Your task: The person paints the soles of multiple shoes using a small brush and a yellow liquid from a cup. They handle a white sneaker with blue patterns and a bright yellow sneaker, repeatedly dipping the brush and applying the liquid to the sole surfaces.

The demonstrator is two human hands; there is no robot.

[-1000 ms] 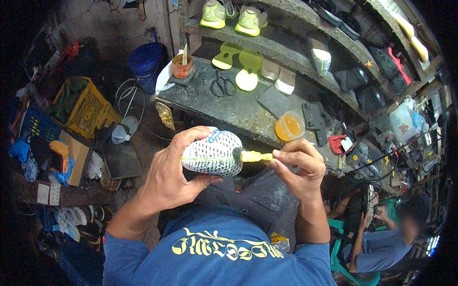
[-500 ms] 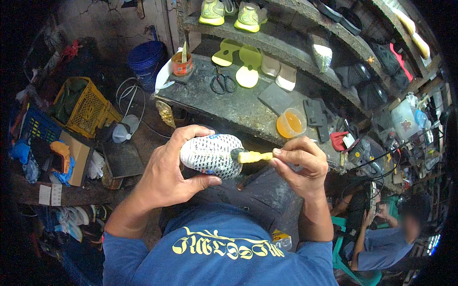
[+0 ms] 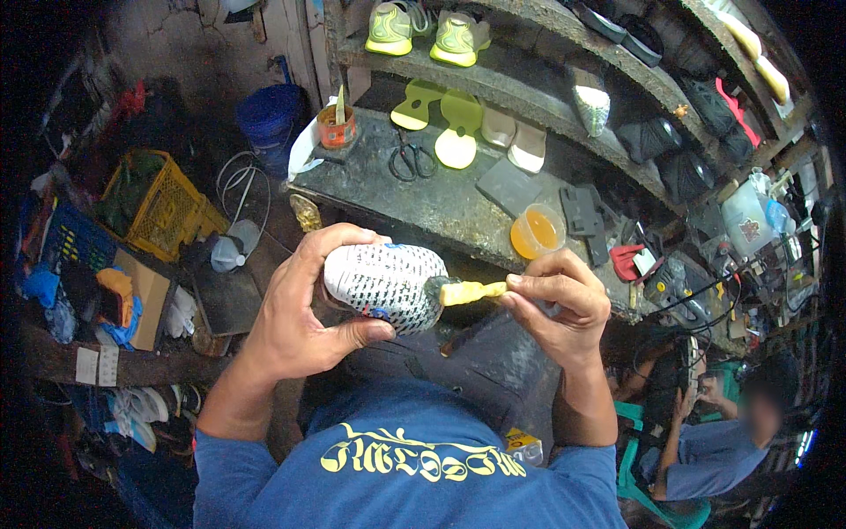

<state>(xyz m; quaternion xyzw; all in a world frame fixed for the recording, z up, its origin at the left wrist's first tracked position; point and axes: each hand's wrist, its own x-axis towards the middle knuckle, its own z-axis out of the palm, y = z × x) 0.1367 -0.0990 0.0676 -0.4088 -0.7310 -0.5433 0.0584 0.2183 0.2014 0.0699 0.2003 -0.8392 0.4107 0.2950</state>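
Note:
My left hand (image 3: 304, 309) is wrapped round a white and black woven shoe upper (image 3: 379, 278), rounded as if stretched over a form, thumb below and fingers over the top. Blue marks show along its sides. Between the thumb and fingers of my right hand (image 3: 564, 309) is a brush (image 3: 471, 292) with a yellow, coated handle and a dark head. The brush head meets the right end of the upper. Just beyond the right hand, a clear cup of amber liquid (image 3: 538, 231) stands on the bench edge.
On the dark bench (image 3: 370, 189) lie scissors (image 3: 411, 160), yellow-green sole-shaped pieces (image 3: 456, 132) and an orange tin (image 3: 337, 128). Shelves of shoes (image 3: 458, 40) rise behind. Crates (image 3: 167, 207) are at left; another person (image 3: 714, 450) sits at lower right.
The left hand and the upper have shifted slightly left, and the upper has turned a little, its right end dipping. The brush still touches that end.

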